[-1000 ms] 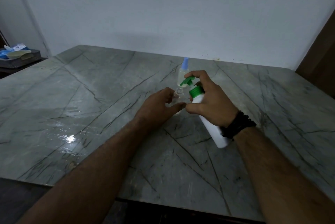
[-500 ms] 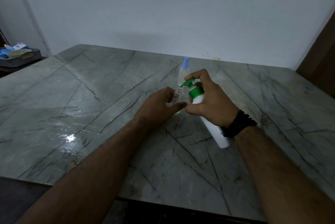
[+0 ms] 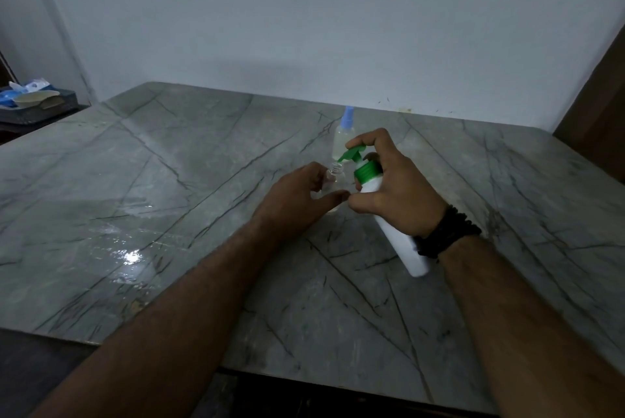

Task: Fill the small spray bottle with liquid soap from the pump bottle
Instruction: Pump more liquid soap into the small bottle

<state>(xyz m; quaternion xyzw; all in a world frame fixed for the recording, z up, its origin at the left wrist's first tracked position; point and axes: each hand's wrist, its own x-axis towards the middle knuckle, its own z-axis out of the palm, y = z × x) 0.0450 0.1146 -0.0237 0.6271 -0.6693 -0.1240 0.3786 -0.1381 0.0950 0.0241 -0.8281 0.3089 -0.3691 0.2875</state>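
I take the small spray bottle as my landmark: it stands upright on the grey marble bench with its cap off and its threaded neck open. My left hand has its grip curled round the bottle's body from the left, thumb lying across the near side, steadying it on the surface. Just right of the bottle, my right hand has its grip wrapped round the white pump bottle, which is tilted so its base points back toward me and its green pump head leans over the small bottle, the spout tip right above the open neck. The forefinger lies on top of the pump head; I cannot tell whether it is pressing down. A dark beaded band sits on that wrist. Behind the small bottle stands a second spray bottle with a blue top on and pale liquid inside. By my reading, the aligning is done and the pumping is the step in hand. The small bottle looks clear and mostly empty, though the hand hides its lower part, so I judge most of the filling and the recapping are left to do.
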